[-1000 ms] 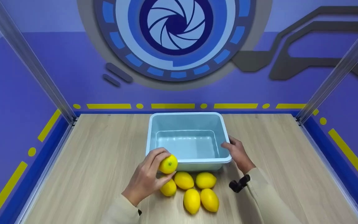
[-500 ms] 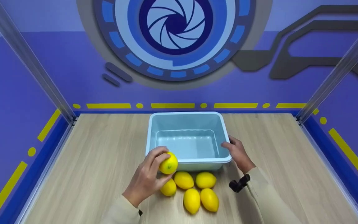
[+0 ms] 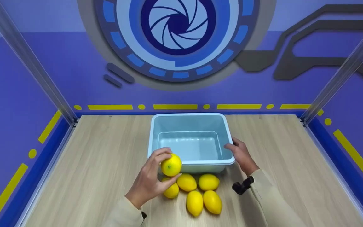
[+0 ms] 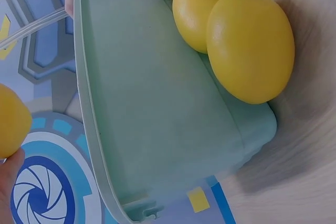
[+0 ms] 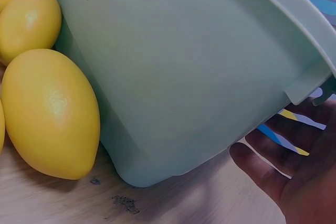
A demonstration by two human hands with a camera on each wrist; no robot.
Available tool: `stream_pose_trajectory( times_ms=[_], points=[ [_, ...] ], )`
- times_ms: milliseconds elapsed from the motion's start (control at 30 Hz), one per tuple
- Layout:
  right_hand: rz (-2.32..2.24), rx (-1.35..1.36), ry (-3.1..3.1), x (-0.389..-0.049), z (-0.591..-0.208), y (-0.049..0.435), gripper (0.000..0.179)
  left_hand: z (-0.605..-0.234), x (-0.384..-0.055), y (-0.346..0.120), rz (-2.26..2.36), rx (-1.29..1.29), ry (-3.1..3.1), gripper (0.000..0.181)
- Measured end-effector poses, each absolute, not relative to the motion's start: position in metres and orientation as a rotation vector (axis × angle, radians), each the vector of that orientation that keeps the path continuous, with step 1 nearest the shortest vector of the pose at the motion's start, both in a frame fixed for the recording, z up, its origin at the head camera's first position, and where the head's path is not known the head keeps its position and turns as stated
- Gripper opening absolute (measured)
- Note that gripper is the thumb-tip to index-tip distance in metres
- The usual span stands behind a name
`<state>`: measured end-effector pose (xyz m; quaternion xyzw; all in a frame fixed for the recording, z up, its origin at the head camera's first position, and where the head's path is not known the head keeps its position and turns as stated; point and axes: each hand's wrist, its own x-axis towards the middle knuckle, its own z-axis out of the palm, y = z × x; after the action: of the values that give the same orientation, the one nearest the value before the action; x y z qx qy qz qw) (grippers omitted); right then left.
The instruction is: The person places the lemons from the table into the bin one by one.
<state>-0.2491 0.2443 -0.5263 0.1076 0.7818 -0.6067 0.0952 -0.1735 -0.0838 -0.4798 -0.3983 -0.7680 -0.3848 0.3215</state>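
Observation:
In the head view my left hand (image 3: 150,178) holds a yellow lemon (image 3: 171,165) between fingers and thumb, above the near left corner of a light blue plastic bin (image 3: 206,162). The left wrist view catches part of that lemon (image 4: 11,121) at its left edge, with a fingertip against it. My right hand (image 3: 242,156) grips the bin's right rim, thumb over the edge. From the right wrist, its fingers (image 5: 262,174) show spread along the outside of the bin wall. No lemon shows inside the bin.
Several lemons lie on the wooden table (image 3: 106,151) just in front of the bin, among them one lemon (image 3: 194,203) nearest the person. One lemon (image 3: 171,190) sits partly behind the left thumb. Purple panels (image 3: 106,94) enclose the back and sides.
The lemon in my left hand has turned a little and shifted slightly to the right, along with the fingers. The right hand, the bin and the lemons on the table have stayed put.

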Motion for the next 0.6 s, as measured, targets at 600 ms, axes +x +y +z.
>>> stream_pose_trajectory(
  times_ms=[600],
  points=[
    [-1.826, 0.28, 2.326, -0.2475, -0.5273, 0.2453, 0.059, -0.4789, -0.1735, -0.0843, -0.948, -1.05, -2.04, 0.062]
  ],
)
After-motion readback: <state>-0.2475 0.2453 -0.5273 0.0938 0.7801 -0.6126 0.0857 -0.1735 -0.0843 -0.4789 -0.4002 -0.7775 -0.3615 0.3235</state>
